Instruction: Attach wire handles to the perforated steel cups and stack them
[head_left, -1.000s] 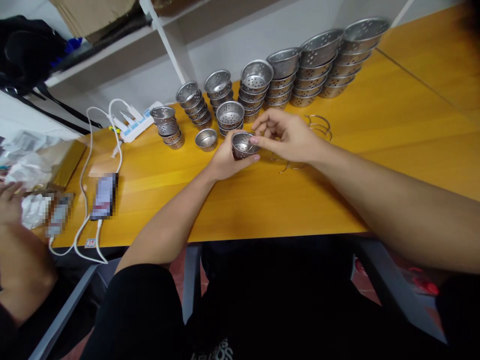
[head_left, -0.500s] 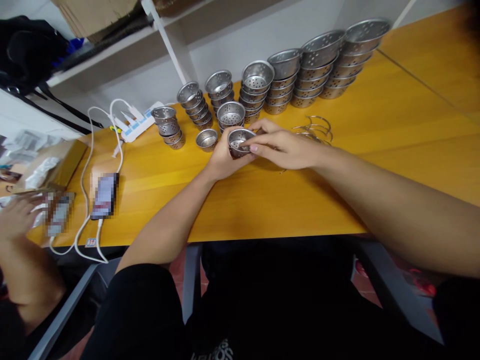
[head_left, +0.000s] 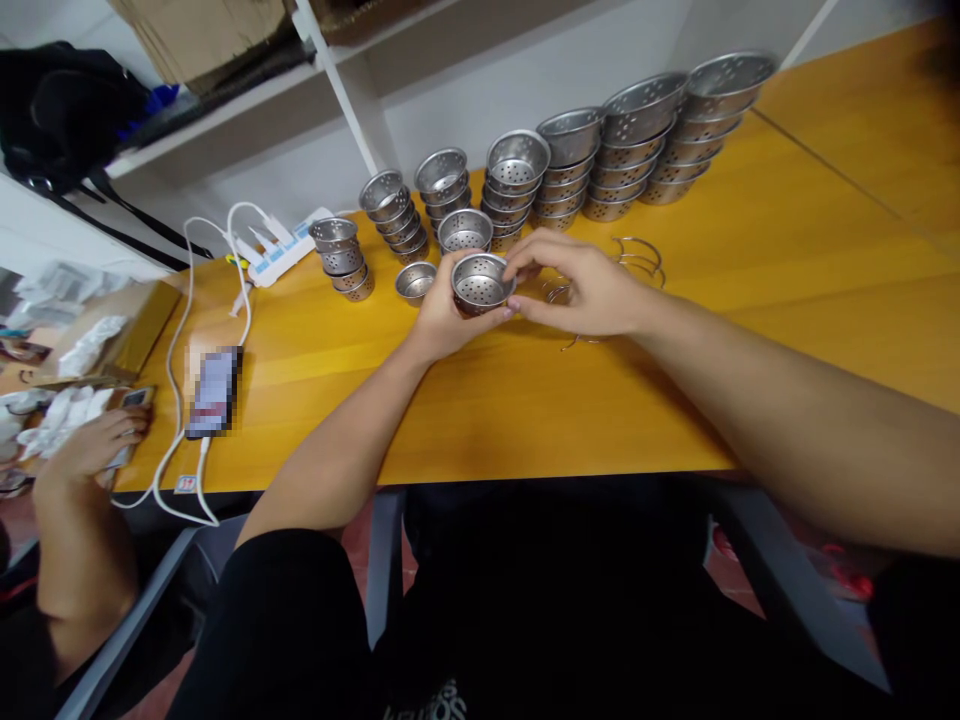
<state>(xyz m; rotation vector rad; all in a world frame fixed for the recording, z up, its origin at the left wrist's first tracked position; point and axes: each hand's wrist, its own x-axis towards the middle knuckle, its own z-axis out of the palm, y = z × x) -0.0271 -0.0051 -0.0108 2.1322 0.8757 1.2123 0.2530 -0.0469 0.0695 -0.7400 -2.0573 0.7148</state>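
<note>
A small perforated metal cup [head_left: 482, 284] sits in my left hand [head_left: 442, 318], mouth up, with the fingers and thumb wrapped round its side. At its right edge is my right hand [head_left: 581, 285], the bent fingertips and thumb on the rim. Just behind the held cup stands a short stack topped by a similar cup [head_left: 465, 232]. A single low metal cup [head_left: 415, 284] rests left of my left hand. Thin metal rings [head_left: 641, 258] lie on the table beyond my right hand, partly hidden by it.
Several stacks of perforated cups [head_left: 517, 165] line the back of the wooden table [head_left: 480, 420], larger towards the right. A small stack [head_left: 337, 255] stands near a power strip [head_left: 281, 250]. A cabled phone [head_left: 215, 390] lies left, near another person's hand [head_left: 94, 440].
My right fingers have come out of the cup to its right rim, and the cup's inside now shows. The other person's hand at the left has moved rightwards onto a device there.
</note>
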